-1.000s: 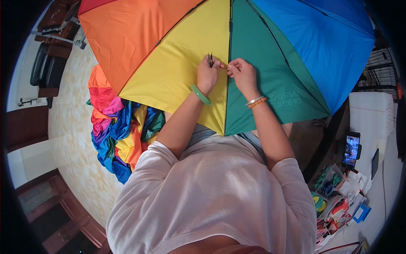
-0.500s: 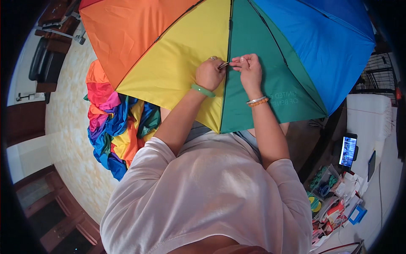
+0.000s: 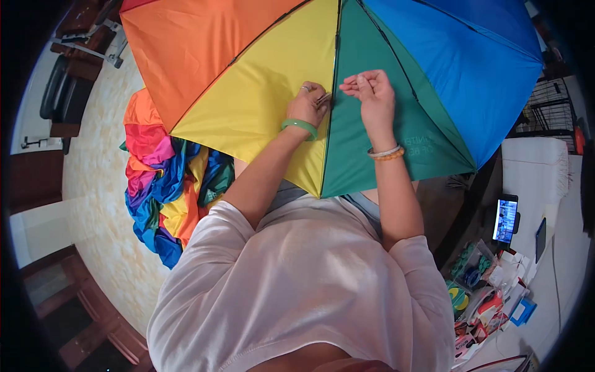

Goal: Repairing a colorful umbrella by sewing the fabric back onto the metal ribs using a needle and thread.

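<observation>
A pale, mottled floor fills the nine o'clock side; a black chair stands at ten o'clock beside dark wooden furniture near the rim; another dark wooden piece sits at seven o'clock; a heap of multicoloured fabric lies on the floor left of centre; at three o'clock a white table carries a lit phone; small colourful packets crowd four o'clock; a dark wire rack stands at two o'clock.

Left hand fingers curled and pinched, right hand raised just beside, fingertips together
</observation>
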